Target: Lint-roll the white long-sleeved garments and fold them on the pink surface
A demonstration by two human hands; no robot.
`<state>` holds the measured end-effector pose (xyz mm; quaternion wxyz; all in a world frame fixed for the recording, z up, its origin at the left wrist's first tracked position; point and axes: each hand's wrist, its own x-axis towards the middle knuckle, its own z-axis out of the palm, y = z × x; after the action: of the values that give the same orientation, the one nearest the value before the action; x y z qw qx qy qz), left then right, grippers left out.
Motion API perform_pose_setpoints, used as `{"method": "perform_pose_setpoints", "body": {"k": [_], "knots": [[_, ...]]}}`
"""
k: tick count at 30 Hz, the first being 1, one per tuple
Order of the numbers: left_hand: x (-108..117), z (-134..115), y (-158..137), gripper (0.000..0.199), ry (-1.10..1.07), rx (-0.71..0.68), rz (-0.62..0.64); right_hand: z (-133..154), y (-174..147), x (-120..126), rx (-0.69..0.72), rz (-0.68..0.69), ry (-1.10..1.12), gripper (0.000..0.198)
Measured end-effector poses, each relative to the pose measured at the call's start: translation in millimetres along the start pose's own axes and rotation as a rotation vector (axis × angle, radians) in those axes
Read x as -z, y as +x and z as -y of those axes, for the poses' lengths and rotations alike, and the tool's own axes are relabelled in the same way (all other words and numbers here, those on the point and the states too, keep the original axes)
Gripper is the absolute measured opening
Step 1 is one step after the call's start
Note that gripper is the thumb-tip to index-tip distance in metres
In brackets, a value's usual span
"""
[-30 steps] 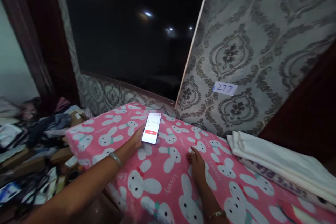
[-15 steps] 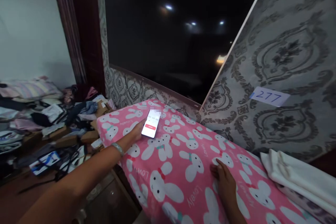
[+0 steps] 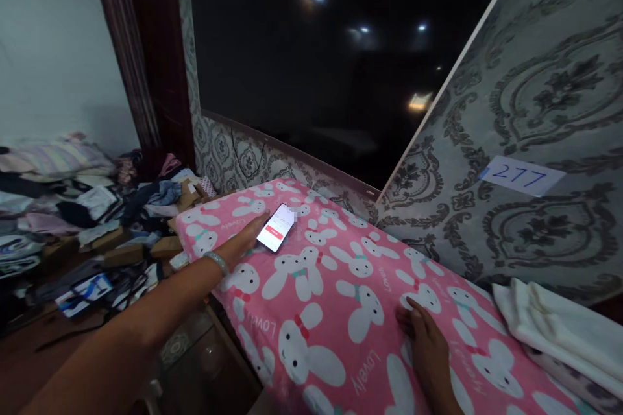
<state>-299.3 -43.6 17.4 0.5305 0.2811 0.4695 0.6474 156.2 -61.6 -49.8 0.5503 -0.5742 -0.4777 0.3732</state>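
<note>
My left hand point(image 3: 254, 231), with a bracelet on its wrist, reaches out and holds a smartphone point(image 3: 276, 227) by its left edge. The phone's lit screen faces up, showing digits like a timer and a red button. It is over the far left part of a pink cloth point(image 3: 335, 285) printed with white rabbits and the word "Lovely". Lower right, my right hand point(image 3: 426, 336) is at the cloth, loosely bent, fingers slightly apart, with nothing seen in it.
Folded white fabric point(image 3: 559, 318) lies at the cloth's right end. A large dark television point(image 3: 316, 78) hangs on the patterned wall behind, with a paper label point(image 3: 524, 175) reading "277" to its right. Piled clothes point(image 3: 92, 207) and boxes fill the left side.
The phone has turned clockwise and shifted slightly left in my left hand. The whole view has shifted a little; my right hand keeps much the same place on the cloth.
</note>
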Motion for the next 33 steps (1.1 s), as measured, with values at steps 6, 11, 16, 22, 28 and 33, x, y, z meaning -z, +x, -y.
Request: {"method": "perform_pose_setpoints", "body": {"k": [6,11,16,22,28,33], "knots": [[-15,-15,20,0.038,0.188,0.073,-0.015,4,-3,-1,-0.023,0.001,0.01,0.077],[-10,-22,23,0.044,0.348,0.072,-0.011,8,-3,-1,-0.031,0.001,0.02,0.078],[-5,-23,41,0.043,0.541,0.015,-0.081,8,-3,0,-0.022,0.006,-0.002,0.077],[5,-18,61,0.034,0.757,-0.056,-0.2,6,-3,-1,-0.021,0.008,0.026,0.075],[14,-11,54,0.043,0.88,-0.176,-0.156,5,-1,0,-0.003,0.006,0.007,0.074],[6,-4,34,0.087,1.023,-0.278,-0.114,5,-1,0,0.006,0.017,0.001,0.073]]}}
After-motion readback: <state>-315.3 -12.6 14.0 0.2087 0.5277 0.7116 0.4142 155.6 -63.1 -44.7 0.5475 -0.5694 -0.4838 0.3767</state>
